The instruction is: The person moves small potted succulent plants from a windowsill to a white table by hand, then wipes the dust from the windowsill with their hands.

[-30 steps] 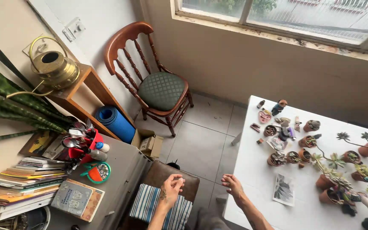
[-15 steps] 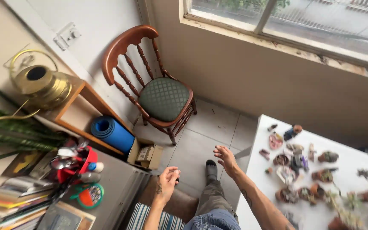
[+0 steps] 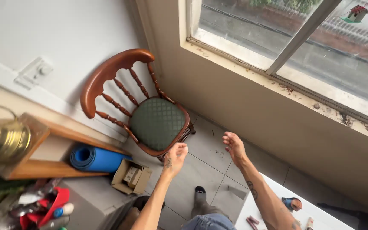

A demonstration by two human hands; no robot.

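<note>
Both hands were raised toward the wooden chair (image 3: 150, 110) standing on the tiled floor (image 3: 205, 157) in the corner below the window. The left hand (image 3: 174, 156) was loosely curled near the seat's front edge, grasping nothing visible; the right hand (image 3: 234, 146) hung with fingers released, holding nothing.

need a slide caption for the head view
Both bare hands, left and right, raised empty toward a wooden chair beneath the window.

My arms are bare with no sleeves, my left hand (image 3: 174, 156) bears a small dark tattoo near the wrist, my right hand (image 3: 234, 147) leads to a forearm with dark tattoos along it, and I wear blue jeans, olive trousers and a black shoe (image 3: 199, 197).
</note>
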